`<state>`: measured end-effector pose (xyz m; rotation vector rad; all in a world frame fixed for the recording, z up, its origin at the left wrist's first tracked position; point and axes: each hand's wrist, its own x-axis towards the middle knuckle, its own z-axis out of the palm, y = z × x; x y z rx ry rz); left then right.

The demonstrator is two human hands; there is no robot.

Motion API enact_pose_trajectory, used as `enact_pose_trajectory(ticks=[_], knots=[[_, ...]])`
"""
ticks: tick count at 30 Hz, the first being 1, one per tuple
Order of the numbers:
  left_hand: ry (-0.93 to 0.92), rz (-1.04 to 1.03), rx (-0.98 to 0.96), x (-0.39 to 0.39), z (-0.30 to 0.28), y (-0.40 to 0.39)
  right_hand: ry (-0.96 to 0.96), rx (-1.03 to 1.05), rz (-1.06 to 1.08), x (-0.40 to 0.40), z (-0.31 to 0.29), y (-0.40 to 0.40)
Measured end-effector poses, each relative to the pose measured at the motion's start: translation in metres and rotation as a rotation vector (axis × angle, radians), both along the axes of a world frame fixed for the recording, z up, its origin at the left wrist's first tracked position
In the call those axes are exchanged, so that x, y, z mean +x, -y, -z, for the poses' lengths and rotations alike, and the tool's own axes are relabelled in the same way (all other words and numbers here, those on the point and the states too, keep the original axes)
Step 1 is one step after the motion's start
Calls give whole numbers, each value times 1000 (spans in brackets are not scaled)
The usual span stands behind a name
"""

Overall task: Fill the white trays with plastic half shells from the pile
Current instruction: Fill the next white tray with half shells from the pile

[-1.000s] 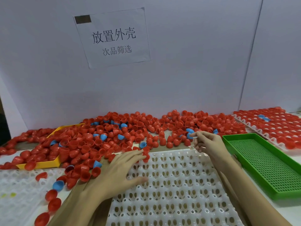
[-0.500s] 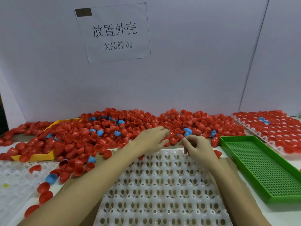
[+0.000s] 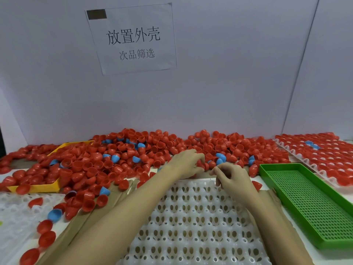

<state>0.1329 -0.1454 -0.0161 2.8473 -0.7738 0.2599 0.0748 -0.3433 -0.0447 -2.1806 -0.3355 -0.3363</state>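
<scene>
Hands at the near edge of the pile (image 3: pixel 152 155) of red and blue half shells, which lies just beyond the fingertips and runs far out to both sides along the table (image 3: pixel 315 255). The left hand (image 3: pixel 188 164) reaches into the pile with fingers curled round a red shell (image 3: pixel 200 163) at its tips. The right hand (image 3: pixel 232 177) hovers just beside it with fingers curled; whether they pinch a shell cannot be told. The white tray (image 3: pixel 191 226) lies directly beneath both wrists, its cups showing no shells yet. A filled tray (image 3: pixel 324 155) sits well to the right of the right hand, beyond a green basket (image 3: pixel 305 203); another white tray (image 3: pixel 17 217) lies left of the left forearm. Judged good practice: lift one shell per hand, turn it to match the shells in the filled tray, seat it fully in a cup, and work row by row from the far edge so that sleeves and wrists do not knock seated shells loose
</scene>
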Motion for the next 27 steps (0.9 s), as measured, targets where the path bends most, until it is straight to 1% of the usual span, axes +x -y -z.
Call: enact_pose_trajectory(ticks=[3, 5, 9, 14, 16, 20, 24, 27], knots=[[72, -13, -294, -24, -6, -16, -15, -15, 0, -1, -1, 0], [87, -12, -437, -48, -8, -28, -16, -18, 5, -1, -2, -1], [119, -34, -587, -99, 0, -58, -30, -16, 10, -2, -4, -2], [66, -74, -717, -127, 13, -83, -31, -23, 14, -5, -4, -4], [82, -65, -725, -127, 17, -86, -34, -26, 16, -5, -4, -4], [150, -38, -644, -129, 20, -89, -29, -48, 14, -5, -3, -7], [198, -30, -602, -130, 21, -84, -33, -42, 12, -4, -3, -5], [299, -73, -533, -132, 17, -80, -34, -44, 8, -5, -2, -5]])
